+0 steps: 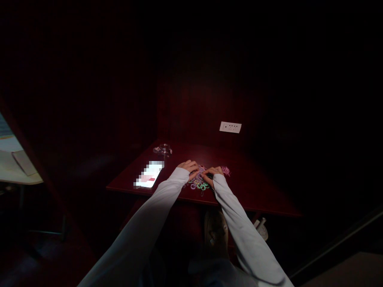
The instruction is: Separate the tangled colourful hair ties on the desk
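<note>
A pile of small coloured elastic hair ties (pixel 197 185), purple, green, yellow and pink, lies near the front of the dark red desk. My left hand (pixel 189 168) reaches over the pile's left side, its fingers bent and the thumb apart from them, with nothing visible between. From the right, my right hand (pixel 213 173) touches the pile, thumb and forefinger pinched together; whatever is between their tips is too small to make out. Just beyond that hand sits a bunch of pink hair ties (pixel 226 171).
A lit phone (pixel 150 175) lies on the desk (pixel 254 191), left of my hands. Behind it stands a clear round container (pixel 164 149). A white socket panel (pixel 230 127) is on the back wall. A shoe (pixel 216 229) shows below the desk edge, and a white table (pixel 24 181) at far left.
</note>
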Tool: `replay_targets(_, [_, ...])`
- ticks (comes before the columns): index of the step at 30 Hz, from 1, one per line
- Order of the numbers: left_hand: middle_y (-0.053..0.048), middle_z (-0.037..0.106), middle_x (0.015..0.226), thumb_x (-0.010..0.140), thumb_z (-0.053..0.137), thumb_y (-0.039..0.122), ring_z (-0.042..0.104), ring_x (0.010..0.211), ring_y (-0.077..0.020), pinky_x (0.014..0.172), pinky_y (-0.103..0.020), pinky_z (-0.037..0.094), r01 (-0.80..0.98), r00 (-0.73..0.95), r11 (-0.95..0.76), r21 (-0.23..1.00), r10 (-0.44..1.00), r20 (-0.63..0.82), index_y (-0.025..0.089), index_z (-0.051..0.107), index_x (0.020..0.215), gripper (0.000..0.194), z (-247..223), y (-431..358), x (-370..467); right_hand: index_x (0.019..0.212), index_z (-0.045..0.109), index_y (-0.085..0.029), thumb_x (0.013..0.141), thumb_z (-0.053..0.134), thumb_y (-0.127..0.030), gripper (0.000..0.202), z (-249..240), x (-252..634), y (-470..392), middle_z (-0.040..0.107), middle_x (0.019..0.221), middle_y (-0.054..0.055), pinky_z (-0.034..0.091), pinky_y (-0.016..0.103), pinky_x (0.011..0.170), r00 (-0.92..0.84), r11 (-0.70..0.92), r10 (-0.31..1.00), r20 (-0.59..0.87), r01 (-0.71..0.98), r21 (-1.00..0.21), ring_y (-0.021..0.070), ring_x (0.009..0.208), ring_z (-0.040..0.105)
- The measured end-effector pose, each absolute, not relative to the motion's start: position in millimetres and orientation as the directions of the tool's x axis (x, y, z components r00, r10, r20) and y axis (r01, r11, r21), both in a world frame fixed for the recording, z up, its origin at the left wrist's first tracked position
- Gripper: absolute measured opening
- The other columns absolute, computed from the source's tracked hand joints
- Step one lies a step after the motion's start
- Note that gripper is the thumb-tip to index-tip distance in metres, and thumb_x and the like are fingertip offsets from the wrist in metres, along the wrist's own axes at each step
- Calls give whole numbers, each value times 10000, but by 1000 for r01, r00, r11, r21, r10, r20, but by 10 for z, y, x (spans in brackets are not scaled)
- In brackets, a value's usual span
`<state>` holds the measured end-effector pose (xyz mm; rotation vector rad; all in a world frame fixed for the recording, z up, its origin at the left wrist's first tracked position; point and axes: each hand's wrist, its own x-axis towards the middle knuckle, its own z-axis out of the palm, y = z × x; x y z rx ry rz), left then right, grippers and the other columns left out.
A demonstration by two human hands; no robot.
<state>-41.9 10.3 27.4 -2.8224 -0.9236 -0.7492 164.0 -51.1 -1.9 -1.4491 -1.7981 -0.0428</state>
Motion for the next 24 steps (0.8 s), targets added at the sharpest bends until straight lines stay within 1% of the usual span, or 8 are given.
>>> replay_targets(4, [-55,732,1168,1050,543,347,624,1083,-212,898,-309,500,581,692,-810,78,542,477,218,749,1132,256,264,110,-417,861,823,-292,939,702,-466,226,-33,1648,-483,764,867,62,415,390,895,-9,336,805,594,831,-442,271,945,535])
replay_targets(8, [-54,731,1162,1041,550,338,620,1064,-206,875,-300,496,581,688,-810,82,542,483,221,751,1114,244,263,109,-414,875,822,-283,954,683,-458,237,-13,1650,-516,765,882,65,413,384,897,-27,352,800,599,830,-433,269,959,536])
replay_targets(16, [-59,721,1129,981,628,341,620,1052,-214,897,-310,491,580,677,-810,86,539,501,206,741,1011,178,279,41,-416,895,826,-287,969,669,-467,251,9,1630,-560,772,886,60,421,372,899,-40,357,791,611,840,-408,267,972,552])
replay_targets(18, [-61,725,1128,972,640,353,624,1055,-219,895,-311,495,577,675,-812,81,531,512,205,736,1032,186,271,42,-417,891,825,-290,971,666,-473,255,5,1626,-558,773,889,59,422,371,896,-41,359,790,612,840,-406,265,972,553])
replay_targets(21, [-60,729,1161,973,641,348,628,1075,-224,902,-316,500,572,674,-816,85,527,517,215,734,1116,217,261,55,-415,888,824,-291,974,659,-485,269,2,1626,-556,773,893,61,422,374,899,-46,366,792,609,834,-413,265,971,550])
replay_targets(24, [-51,730,1195,995,612,328,628,1094,-221,912,-319,502,560,686,-823,98,526,502,234,734,1174,236,255,79,-414,890,824,-289,978,650,-489,280,3,1627,-558,771,888,64,420,379,906,-51,373,793,608,829,-417,266,970,548])
